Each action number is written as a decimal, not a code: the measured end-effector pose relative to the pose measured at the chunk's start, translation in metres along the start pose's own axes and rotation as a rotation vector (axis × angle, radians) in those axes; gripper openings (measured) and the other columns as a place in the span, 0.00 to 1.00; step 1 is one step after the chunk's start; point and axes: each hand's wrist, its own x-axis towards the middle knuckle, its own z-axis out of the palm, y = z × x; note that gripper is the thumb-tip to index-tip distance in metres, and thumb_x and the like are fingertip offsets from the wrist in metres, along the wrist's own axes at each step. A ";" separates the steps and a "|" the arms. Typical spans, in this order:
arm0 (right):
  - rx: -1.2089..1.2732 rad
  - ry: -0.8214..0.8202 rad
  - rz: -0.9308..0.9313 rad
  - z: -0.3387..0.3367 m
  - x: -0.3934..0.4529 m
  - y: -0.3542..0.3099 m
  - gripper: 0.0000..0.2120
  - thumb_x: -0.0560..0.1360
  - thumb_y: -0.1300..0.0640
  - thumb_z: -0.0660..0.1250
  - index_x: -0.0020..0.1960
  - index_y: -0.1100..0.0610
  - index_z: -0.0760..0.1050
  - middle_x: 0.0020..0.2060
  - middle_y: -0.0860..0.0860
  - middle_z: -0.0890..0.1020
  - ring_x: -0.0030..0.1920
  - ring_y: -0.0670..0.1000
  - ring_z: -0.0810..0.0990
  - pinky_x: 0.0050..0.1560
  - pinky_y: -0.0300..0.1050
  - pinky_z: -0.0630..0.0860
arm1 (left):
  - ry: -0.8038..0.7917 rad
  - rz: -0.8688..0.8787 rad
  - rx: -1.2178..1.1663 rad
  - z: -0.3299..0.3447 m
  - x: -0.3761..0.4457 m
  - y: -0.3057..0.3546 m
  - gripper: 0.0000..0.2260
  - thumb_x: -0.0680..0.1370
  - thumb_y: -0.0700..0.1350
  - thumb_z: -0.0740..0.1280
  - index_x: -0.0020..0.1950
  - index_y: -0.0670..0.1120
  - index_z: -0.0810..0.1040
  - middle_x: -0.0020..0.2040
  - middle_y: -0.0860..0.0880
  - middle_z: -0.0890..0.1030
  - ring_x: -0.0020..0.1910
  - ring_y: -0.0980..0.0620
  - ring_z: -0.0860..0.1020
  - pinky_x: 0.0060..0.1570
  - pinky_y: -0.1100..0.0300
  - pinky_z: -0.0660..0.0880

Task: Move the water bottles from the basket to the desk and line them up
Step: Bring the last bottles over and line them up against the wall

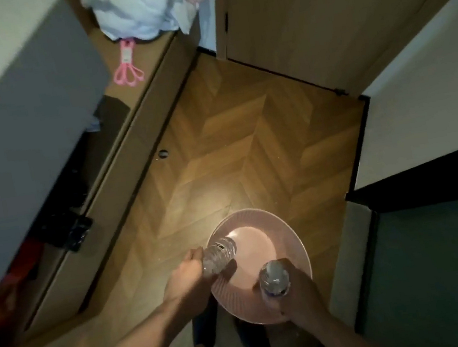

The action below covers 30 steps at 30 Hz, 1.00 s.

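Observation:
A round pink basket (261, 221) stands on the wooden floor below me, and its inside looks bare. My left hand (185, 279) grips a clear ribbed water bottle (221, 255) that lies tilted over the basket's left rim. My right hand (300, 292) holds a second clear water bottle (275, 280) upright over the basket's right side, seen from above. The wooden desk (146, 76) runs along the left, its top higher than the basket.
On the desk lie pink scissors (128, 70) and a heap of pale blue cloth (137, 12). Dark clutter sits on the desk's near part under a grey shelf (16, 115). A wooden door (332, 17) stands ahead, a white wall and dark panel at right.

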 end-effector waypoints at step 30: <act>-0.396 -0.854 -1.328 0.220 -0.505 -0.352 0.33 0.61 0.44 0.87 0.61 0.38 0.76 0.54 0.36 0.84 0.55 0.39 0.82 0.53 0.38 0.81 | 1.637 -0.684 -0.951 0.052 -0.773 -0.190 0.14 0.72 0.48 0.80 0.55 0.54 0.82 0.41 0.61 0.84 0.37 0.62 0.80 0.34 0.72 0.74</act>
